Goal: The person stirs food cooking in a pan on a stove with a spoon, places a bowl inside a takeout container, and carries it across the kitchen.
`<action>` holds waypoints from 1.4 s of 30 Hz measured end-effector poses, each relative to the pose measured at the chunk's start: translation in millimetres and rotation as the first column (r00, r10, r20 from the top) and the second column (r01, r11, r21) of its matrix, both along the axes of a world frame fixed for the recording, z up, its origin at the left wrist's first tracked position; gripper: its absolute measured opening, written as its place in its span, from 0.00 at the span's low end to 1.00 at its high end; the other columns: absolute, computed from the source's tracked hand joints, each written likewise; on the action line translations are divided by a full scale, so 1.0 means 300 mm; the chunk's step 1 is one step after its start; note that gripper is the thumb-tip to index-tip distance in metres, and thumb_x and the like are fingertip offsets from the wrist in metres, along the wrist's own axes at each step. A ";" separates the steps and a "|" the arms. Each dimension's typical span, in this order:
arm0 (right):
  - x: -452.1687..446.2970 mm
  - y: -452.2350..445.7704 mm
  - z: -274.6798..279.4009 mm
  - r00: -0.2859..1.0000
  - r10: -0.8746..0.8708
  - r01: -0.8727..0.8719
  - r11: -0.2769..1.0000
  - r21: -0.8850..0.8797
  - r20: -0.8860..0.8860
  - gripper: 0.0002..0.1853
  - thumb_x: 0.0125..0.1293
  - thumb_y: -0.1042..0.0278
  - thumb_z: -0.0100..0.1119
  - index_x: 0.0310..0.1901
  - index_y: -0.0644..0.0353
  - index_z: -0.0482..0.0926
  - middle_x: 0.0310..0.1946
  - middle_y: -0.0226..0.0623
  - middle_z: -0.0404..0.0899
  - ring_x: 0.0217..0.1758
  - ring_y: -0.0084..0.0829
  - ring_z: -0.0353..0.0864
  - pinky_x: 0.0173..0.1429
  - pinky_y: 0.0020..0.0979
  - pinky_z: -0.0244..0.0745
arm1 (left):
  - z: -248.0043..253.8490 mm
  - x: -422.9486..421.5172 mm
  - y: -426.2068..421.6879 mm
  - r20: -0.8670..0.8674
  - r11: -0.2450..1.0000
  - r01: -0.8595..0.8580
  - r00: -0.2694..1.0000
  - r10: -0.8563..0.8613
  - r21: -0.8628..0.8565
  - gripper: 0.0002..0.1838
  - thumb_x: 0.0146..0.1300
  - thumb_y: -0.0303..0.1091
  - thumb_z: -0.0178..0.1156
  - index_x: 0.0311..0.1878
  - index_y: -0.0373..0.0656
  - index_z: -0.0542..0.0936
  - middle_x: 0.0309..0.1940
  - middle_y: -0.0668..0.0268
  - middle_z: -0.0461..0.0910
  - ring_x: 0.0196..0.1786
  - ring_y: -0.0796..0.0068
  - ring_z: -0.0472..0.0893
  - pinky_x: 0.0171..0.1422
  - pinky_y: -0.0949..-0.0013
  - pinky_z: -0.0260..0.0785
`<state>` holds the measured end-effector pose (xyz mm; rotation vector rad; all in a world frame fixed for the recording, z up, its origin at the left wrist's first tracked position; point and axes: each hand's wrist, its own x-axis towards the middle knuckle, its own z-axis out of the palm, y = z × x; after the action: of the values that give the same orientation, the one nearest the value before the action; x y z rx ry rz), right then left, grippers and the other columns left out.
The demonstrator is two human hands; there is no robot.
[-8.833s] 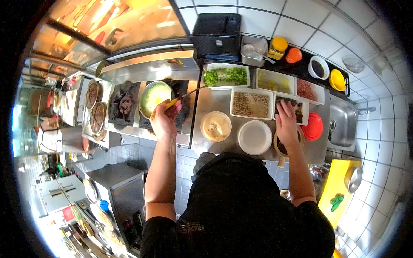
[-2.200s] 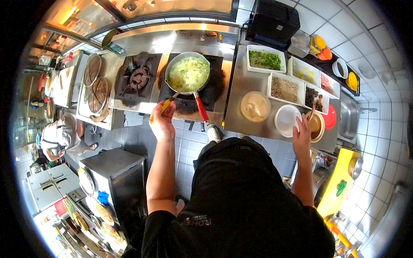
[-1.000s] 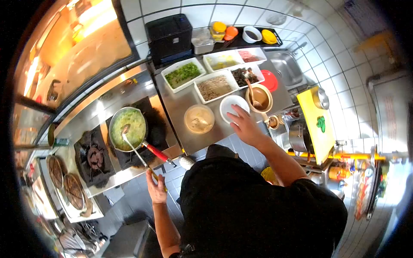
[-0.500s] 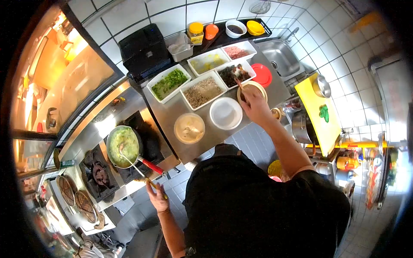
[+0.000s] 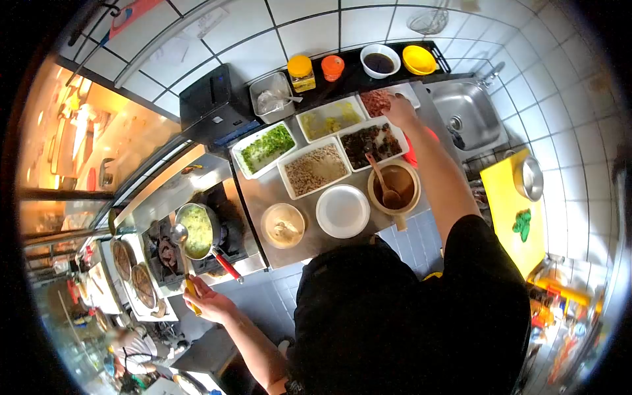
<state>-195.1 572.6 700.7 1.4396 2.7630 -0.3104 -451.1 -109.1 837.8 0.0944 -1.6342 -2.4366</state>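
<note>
The left hand (image 5: 209, 304) grips the yellow handle of a ladle (image 5: 178, 233); its round metal bowl is at the rim of the pot (image 5: 216, 222), just beyond that hand. The pot's straight red handle slants toward the person. The right hand (image 5: 400, 110), fingers bent, is nearer the crumbly, reddish meat (image 5: 375, 101) in a smooth white tub (image 5: 411, 93); whether it grasps any, I cannot tell.

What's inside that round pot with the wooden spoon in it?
The round pot holds something brown, with the wooden spoon resting in it. Whatever lies beneath the brown surface is covered.
</note>
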 end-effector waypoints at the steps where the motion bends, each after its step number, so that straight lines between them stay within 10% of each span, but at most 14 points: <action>1: -0.028 0.055 -0.039 0.998 0.031 -0.029 0.999 -0.043 0.045 0.35 0.66 0.55 0.65 0.73 0.56 0.68 0.65 0.53 0.75 0.69 0.51 0.73 0.72 0.47 0.71 | 0.018 0.015 0.027 0.016 0.999 -0.050 0.999 0.050 0.005 0.19 0.77 0.42 0.57 0.54 0.32 0.70 0.55 0.43 0.81 0.60 0.52 0.82 0.70 0.56 0.76; 7: -0.168 0.123 -0.102 0.959 0.260 -0.226 0.943 -0.244 0.115 0.41 0.66 0.62 0.62 0.80 0.50 0.56 0.74 0.46 0.68 0.72 0.48 0.72 0.78 0.46 0.64 | 0.058 0.075 0.065 0.030 0.997 -0.073 0.997 0.072 0.031 0.19 0.78 0.41 0.56 0.52 0.30 0.72 0.53 0.42 0.81 0.61 0.50 0.82 0.71 0.55 0.75; 8: -0.206 0.277 -0.502 0.950 0.200 -0.289 0.853 -0.435 -0.238 0.42 0.65 0.62 0.62 0.80 0.46 0.57 0.73 0.47 0.69 0.72 0.49 0.72 0.77 0.48 0.63 | 0.070 0.084 0.076 0.031 0.996 -0.080 0.996 0.079 0.026 0.19 0.78 0.41 0.56 0.52 0.29 0.72 0.53 0.42 0.81 0.61 0.50 0.82 0.71 0.55 0.76; 11: -0.199 0.141 -0.172 0.945 0.271 -0.208 0.930 -0.304 0.181 0.43 0.65 0.67 0.61 0.81 0.47 0.54 0.71 0.50 0.70 0.71 0.48 0.73 0.75 0.50 0.66 | 0.091 0.105 0.102 0.061 0.992 -0.128 0.990 0.127 0.012 0.19 0.78 0.40 0.55 0.51 0.28 0.71 0.53 0.40 0.81 0.60 0.48 0.82 0.71 0.55 0.77; 18: -0.182 0.239 -0.365 0.992 0.061 -0.098 0.927 -0.361 -0.113 0.23 0.69 0.71 0.60 0.65 0.55 0.72 0.62 0.46 0.79 0.64 0.38 0.79 0.66 0.42 0.75 | 0.130 0.110 0.171 0.109 0.977 -0.212 0.971 0.215 -0.038 0.18 0.78 0.38 0.54 0.52 0.27 0.68 0.53 0.38 0.80 0.59 0.47 0.82 0.69 0.56 0.78; 23: -0.138 0.312 -0.322 0.808 -0.499 0.060 0.597 -0.800 -0.312 0.11 0.72 0.69 0.61 0.53 0.59 0.82 0.56 0.40 0.83 0.59 0.33 0.83 0.61 0.36 0.81 | 0.128 0.087 0.150 0.097 0.980 -0.197 0.976 0.195 0.018 0.17 0.77 0.37 0.56 0.52 0.28 0.68 0.53 0.38 0.79 0.60 0.46 0.81 0.70 0.55 0.77; 30: -0.052 0.377 -0.350 0.280 -0.949 -0.198 0.087 -0.976 -0.141 0.09 0.71 0.77 0.62 0.50 0.68 0.80 0.54 0.43 0.83 0.56 0.32 0.85 0.58 0.25 0.86 | 0.100 0.050 0.110 0.101 0.984 -0.170 0.981 0.163 0.056 0.16 0.76 0.34 0.57 0.50 0.29 0.68 0.53 0.38 0.79 0.60 0.46 0.81 0.71 0.55 0.76; 42: 0.071 0.106 0.051 0.166 -0.924 -0.488 0.227 -0.843 -0.345 0.16 0.69 0.82 0.61 0.57 0.76 0.75 0.58 0.53 0.79 0.63 0.42 0.79 0.72 0.34 0.77 | 0.031 -0.017 0.041 0.082 0.986 -0.110 0.992 0.100 0.123 0.15 0.76 0.36 0.57 0.50 0.29 0.70 0.52 0.39 0.80 0.59 0.47 0.82 0.70 0.55 0.77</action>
<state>-173.8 604.4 716.1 1.3938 1.0943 -3.2768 -456.3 -96.7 847.3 0.2883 -1.4615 -2.4825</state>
